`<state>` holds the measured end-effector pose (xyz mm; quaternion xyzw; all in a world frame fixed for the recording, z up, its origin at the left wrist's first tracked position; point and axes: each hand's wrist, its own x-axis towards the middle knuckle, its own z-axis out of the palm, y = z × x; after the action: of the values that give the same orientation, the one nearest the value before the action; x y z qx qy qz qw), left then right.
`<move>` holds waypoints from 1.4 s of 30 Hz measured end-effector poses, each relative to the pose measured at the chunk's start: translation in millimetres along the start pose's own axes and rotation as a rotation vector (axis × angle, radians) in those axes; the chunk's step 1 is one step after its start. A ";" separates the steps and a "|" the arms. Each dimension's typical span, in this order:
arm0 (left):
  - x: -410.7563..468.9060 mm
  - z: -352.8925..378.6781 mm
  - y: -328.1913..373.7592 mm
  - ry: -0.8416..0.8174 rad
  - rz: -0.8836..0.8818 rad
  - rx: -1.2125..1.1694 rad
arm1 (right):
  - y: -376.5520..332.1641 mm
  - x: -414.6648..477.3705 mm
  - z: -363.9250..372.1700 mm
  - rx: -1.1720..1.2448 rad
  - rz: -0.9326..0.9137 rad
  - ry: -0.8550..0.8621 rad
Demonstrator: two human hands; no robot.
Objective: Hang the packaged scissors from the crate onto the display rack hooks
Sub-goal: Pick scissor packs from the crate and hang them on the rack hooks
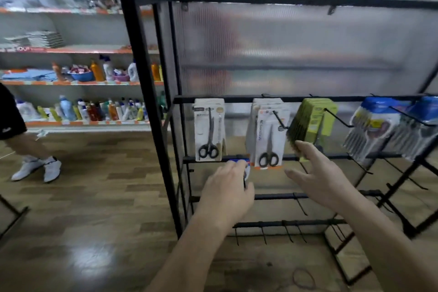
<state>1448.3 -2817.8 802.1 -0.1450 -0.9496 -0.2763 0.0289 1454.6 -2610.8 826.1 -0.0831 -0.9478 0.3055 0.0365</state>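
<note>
Now left hand (226, 188) grips blue pack (239, 163); right hand (318, 179) spread open; rack (147, 102) holds scissors packs (209, 130).

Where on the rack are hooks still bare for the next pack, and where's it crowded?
Bare: the third-bar hook and bottom-row hooks below both hands, plus second-bar hooks right of the right hand. Crowded: top bar, full from white scissors packs through green packs to blue packs. The left hand holds a blue-topped pack at the second bar.
</note>
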 end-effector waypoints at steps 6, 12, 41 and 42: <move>-3.2 34.3 79.6 0.007 0.042 0.065 | 56.4 -41.4 -48.3 -0.146 -0.083 -0.013; -19.3 79.7 149.1 -0.011 0.035 0.160 | 134.4 -85.4 -96.3 -0.164 -0.120 -0.006; -102.7 121.0 209.0 -0.048 -0.053 0.432 | 214.8 -156.4 -90.6 -0.068 -0.166 -0.097; -106.8 119.0 202.6 -0.046 -0.056 0.420 | 208.4 -158.6 -85.7 -0.075 -0.164 -0.100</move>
<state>1612.5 -2618.9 791.6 -0.1155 -0.9905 -0.0695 0.0289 1649.1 -2423.6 770.7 0.0090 -0.9628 0.2697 0.0107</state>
